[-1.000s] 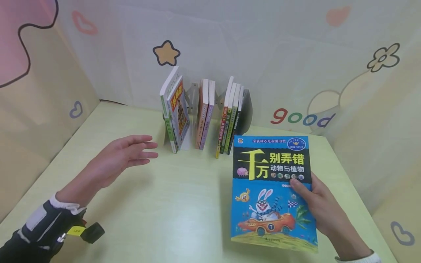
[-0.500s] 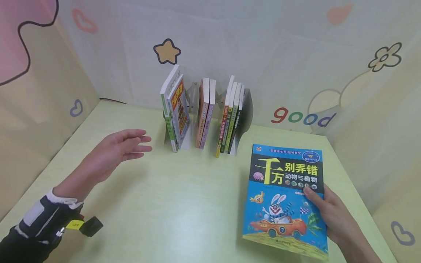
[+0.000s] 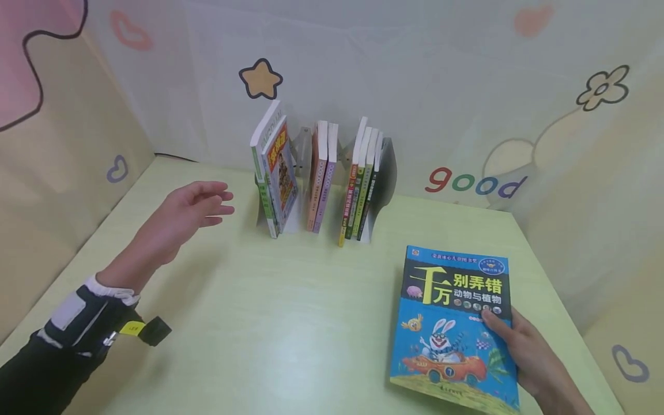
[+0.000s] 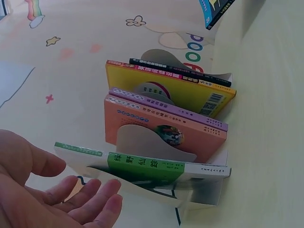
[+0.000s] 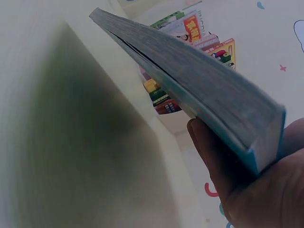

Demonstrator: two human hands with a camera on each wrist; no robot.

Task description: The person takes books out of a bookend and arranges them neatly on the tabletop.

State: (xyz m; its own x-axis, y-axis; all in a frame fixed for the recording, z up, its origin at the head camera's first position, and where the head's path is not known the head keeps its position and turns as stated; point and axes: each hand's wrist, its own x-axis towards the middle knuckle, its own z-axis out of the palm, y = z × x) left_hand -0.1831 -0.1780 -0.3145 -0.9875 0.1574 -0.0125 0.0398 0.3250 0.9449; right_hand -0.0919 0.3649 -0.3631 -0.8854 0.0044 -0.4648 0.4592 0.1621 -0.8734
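My right hand (image 3: pixel 539 357) grips a blue children's book (image 3: pixel 451 346) by its right edge, thumb on the front cover. The cover, with a rabbit in a carrot car, faces up and tilts over the front right of the table. In the right wrist view, the page block (image 5: pixel 199 71) shows, with fingers (image 5: pixel 213 156) under the book. My left hand (image 3: pixel 181 219) hovers at the left, fingers loosely extended and holding nothing. Nearest to it stands a white and green book (image 4: pixel 145 164), beside a book with a colourful cover (image 3: pixel 280 173).
Grey metal bookends (image 3: pixel 385 178) hold upright books at the table's back. An orange-pink book (image 3: pixel 316 190) and a purple book (image 3: pixel 327 190) stand in the middle. Several thinner books (image 3: pixel 358 190) stand to their right. Printed cloth (image 3: pixel 441 86) walls the table (image 3: pixel 270 323).
My right hand has carried the blue book toward the right and down, nearer the front of the table. The left hand has shifted slightly away from me. The standing books stay put.
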